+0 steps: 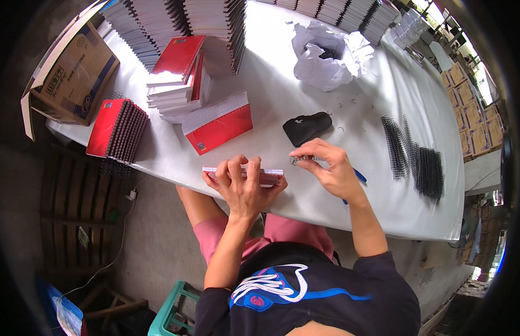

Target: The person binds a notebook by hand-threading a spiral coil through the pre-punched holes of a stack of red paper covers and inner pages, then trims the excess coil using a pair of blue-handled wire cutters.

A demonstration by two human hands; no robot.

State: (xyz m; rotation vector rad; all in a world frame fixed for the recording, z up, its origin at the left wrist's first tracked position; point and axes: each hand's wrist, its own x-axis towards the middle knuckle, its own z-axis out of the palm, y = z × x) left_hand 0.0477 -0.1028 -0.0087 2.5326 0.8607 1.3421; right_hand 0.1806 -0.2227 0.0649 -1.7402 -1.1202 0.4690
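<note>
At the front edge of the table, my left hand (241, 187) grips a notebook block (211, 169) held on edge, its page edges facing up. My fingers reach over it and hide much of it. To its right, my right hand (329, 166) pinches a small dark spiral binding coil (297, 160) between thumb and fingertips. The coil hangs just right of the block, apart from it. Partly covered by my right forearm is a blue-handled tool (359, 176). Beyond my hands sit a black rounded object (307, 128) and a red-covered notebook (222, 127) with lined pages showing.
Red notebooks (178, 59) are piled at the left, near bound red ones (110, 128) and a cardboard box (75, 78). Tall stacks of spiral notebooks (209, 28) stand behind. Black coils (427, 171) lie at the right. A crumpled white plastic bag (324, 70) holds more coils.
</note>
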